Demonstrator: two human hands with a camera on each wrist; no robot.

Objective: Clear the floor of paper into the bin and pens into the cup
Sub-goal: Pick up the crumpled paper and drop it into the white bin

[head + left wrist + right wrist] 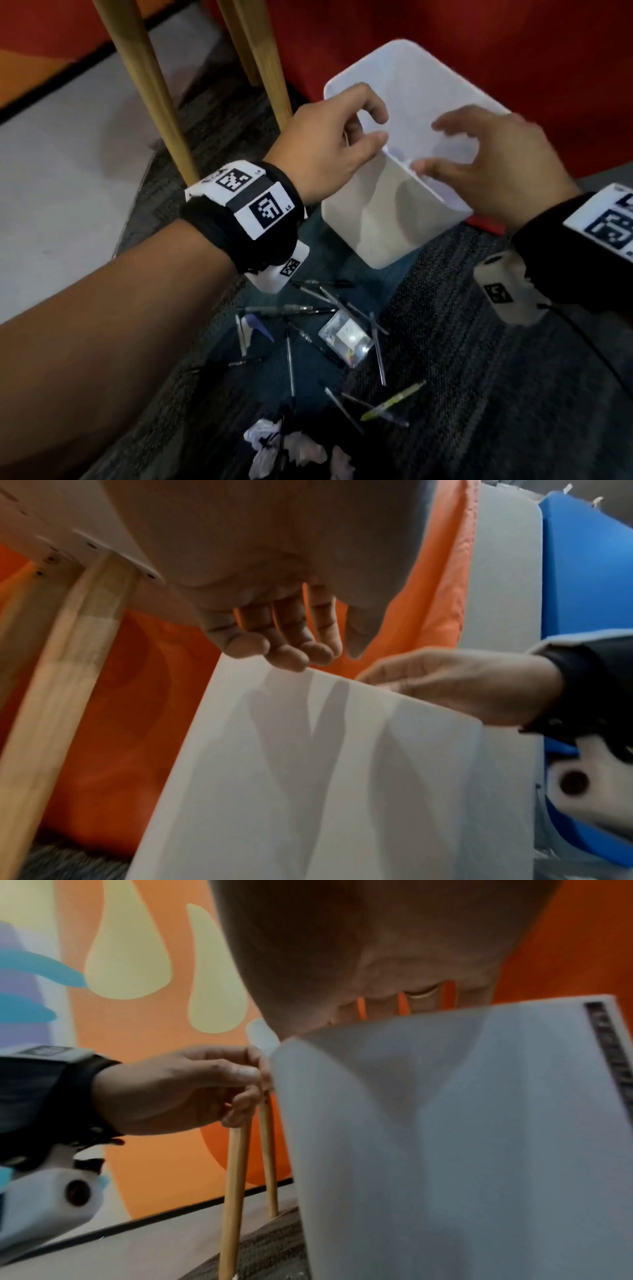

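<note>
Left hand (329, 144) over near rim of white bin (383, 219), fingers loosely curled, holding nothing. Right hand (493, 164) likewise, fingers relaxed over bin mouth. Pens (291, 363) scattered on carpet (479, 411) below bin; crumpled paper (284, 445) nearer camera.

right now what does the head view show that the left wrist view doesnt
Only the head view shows the pens scattered on the carpet, the crumpled paper near the bottom edge, and a small clear packet among the pens. Only the left wrist view shows the underside of the table above its wooden leg, and a blue surface at the right. Both show the white bin, the left hand and the right hand at its rim.
</note>
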